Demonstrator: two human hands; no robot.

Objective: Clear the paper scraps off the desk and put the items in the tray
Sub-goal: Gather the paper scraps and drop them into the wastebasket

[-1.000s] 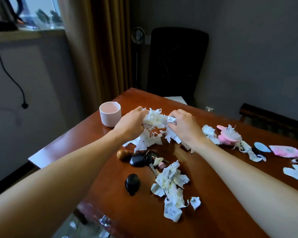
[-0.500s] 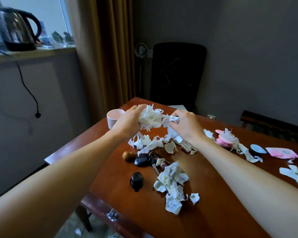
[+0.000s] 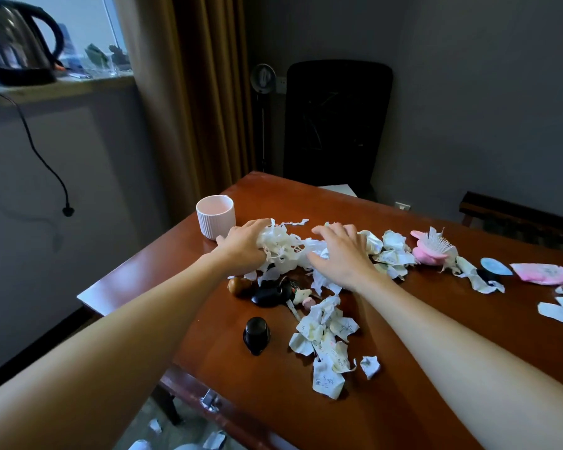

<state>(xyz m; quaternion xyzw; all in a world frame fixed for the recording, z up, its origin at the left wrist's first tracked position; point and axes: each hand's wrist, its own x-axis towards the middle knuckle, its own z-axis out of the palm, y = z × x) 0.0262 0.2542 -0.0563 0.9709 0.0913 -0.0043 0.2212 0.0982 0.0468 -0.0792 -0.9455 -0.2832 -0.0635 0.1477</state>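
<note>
The red-brown desk [image 3: 403, 401] carries torn paper scraps [image 3: 325, 345] strewn across its middle and right side. At the far heap, the left hand [image 3: 242, 248] curls its fingers round a wad of shreds [image 3: 283, 246]. The right hand [image 3: 342, 254] presses neighbouring scraps with spread, straight fingers. A ribbed cup [image 3: 215, 219] stands just beside the left hand.

Desk [image 3: 283, 203] holds paper scraps [image 3: 325, 339], cup [image 3: 215, 216], brush [image 3: 431, 248].

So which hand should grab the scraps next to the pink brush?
Probably right: the right hand lies beside those scraps, while the left hand grips shreds farther off, by the cup.
</note>
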